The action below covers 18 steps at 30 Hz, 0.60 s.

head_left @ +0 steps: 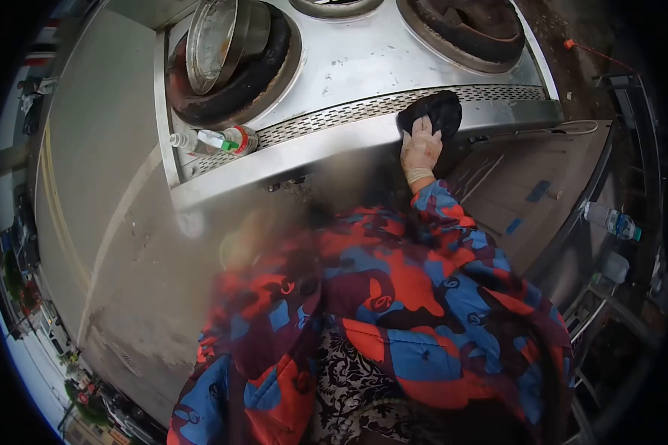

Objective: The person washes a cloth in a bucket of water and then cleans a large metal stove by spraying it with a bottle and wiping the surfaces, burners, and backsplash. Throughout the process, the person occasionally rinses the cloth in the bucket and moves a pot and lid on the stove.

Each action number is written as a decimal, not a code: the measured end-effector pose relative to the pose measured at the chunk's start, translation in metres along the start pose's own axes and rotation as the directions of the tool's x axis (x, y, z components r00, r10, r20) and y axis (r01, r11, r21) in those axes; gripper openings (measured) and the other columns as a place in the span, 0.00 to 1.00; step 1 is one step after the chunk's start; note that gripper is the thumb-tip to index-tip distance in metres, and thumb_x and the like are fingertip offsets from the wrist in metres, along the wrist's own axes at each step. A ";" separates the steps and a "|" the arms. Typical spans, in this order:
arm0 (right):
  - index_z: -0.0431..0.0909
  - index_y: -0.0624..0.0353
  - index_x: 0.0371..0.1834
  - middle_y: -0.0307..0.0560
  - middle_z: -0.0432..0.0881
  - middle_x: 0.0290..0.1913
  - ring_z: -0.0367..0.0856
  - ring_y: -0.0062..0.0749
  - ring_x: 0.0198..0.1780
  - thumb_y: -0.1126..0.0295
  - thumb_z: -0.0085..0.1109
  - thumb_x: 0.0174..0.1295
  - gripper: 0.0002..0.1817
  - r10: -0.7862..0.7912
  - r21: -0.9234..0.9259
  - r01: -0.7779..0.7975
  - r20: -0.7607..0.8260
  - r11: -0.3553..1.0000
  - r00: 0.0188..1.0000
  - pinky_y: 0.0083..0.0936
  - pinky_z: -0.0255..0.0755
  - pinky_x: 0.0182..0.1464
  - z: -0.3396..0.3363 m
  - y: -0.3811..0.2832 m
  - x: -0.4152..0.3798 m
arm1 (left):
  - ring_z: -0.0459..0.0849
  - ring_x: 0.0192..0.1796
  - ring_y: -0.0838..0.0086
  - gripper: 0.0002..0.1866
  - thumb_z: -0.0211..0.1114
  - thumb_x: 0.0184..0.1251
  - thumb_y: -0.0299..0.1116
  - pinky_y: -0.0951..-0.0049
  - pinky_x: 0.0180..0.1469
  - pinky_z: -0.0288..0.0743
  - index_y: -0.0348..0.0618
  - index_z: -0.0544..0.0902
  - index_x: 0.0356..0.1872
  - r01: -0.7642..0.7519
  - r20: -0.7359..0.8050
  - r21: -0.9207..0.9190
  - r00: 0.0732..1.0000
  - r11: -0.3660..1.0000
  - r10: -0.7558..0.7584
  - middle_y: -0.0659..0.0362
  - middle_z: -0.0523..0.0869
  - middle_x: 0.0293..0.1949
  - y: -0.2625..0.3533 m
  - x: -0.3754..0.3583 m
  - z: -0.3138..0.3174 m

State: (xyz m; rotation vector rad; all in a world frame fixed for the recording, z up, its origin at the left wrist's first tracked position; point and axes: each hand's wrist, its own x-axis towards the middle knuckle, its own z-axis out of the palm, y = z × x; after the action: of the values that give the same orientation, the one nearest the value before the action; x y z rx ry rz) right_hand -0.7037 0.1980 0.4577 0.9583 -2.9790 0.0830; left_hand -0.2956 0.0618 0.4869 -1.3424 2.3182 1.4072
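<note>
My right hand (421,152), in a thin pale glove, presses a bunched black cloth (432,113) onto the front rim of a stainless-steel stove (371,70). The cloth lies across part of the perforated strip (326,120) and the smooth metal edge. Its fingers are closed on the cloth. My left hand (246,241) is a pale smear low in front of the jacket, so its fingers cannot be made out. Left of the cloth, a clear plastic bottle (193,142) and another bottle with a red label (241,139) lie on the perforated strip.
Dark burner rings (471,33) sit in the stove top, and a metal pan (211,48) leans in the left one. Flattened cardboard (527,200) lies at right, near a plastic bottle (608,220) and a metal rack. Road (89,148) runs along the left.
</note>
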 end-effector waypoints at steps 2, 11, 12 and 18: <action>0.70 0.51 0.60 0.40 0.68 0.66 0.69 0.50 0.60 0.55 0.58 0.56 0.28 -0.186 0.025 0.185 0.119 0.982 0.975 0.40 0.66 0.56 -0.005 -0.060 -0.036 | 0.79 0.36 0.75 0.09 0.60 0.68 0.31 0.74 0.41 0.73 0.36 0.78 0.43 -0.108 -0.066 0.165 0.991 0.980 0.120 0.57 0.82 0.33 -0.035 -0.024 -0.005; 0.66 0.51 0.65 0.40 0.64 0.68 0.66 0.53 0.63 0.42 0.56 0.56 0.37 -0.430 -0.005 0.438 0.180 0.899 0.885 0.49 0.63 0.57 -0.014 -0.192 -0.104 | 0.80 0.44 0.72 0.18 0.62 0.67 0.36 0.73 0.47 0.74 0.40 0.72 0.54 0.070 -0.266 0.100 0.963 0.993 -0.041 0.57 0.81 0.43 -0.154 -0.095 -0.033; 0.64 0.51 0.67 0.39 0.62 0.69 0.65 0.53 0.64 0.41 0.57 0.54 0.39 -0.416 -0.035 0.437 0.247 0.899 0.875 0.50 0.63 0.58 -0.016 -0.193 -0.102 | 0.80 0.45 0.72 0.21 0.62 0.67 0.36 0.72 0.48 0.75 0.41 0.70 0.57 0.065 -0.304 0.040 0.951 0.997 -0.049 0.56 0.81 0.45 -0.151 -0.095 -0.046; 0.60 0.52 0.70 0.38 0.58 0.72 0.63 0.54 0.66 0.43 0.58 0.55 0.42 -0.420 -0.148 0.485 0.325 0.862 0.847 0.44 0.63 0.59 -0.020 -0.191 -0.097 | 0.74 0.61 0.62 0.44 0.69 0.61 0.41 0.67 0.61 0.67 0.36 0.51 0.70 -0.031 -0.494 -0.631 0.787 0.775 -0.371 0.40 0.69 0.61 -0.105 -0.040 -0.120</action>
State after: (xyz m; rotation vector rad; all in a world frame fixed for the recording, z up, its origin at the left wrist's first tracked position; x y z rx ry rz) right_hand -0.5139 0.1002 0.4843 1.7361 -2.7980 -0.4235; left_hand -0.1556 -0.0229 0.5049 -2.4475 1.9650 1.9978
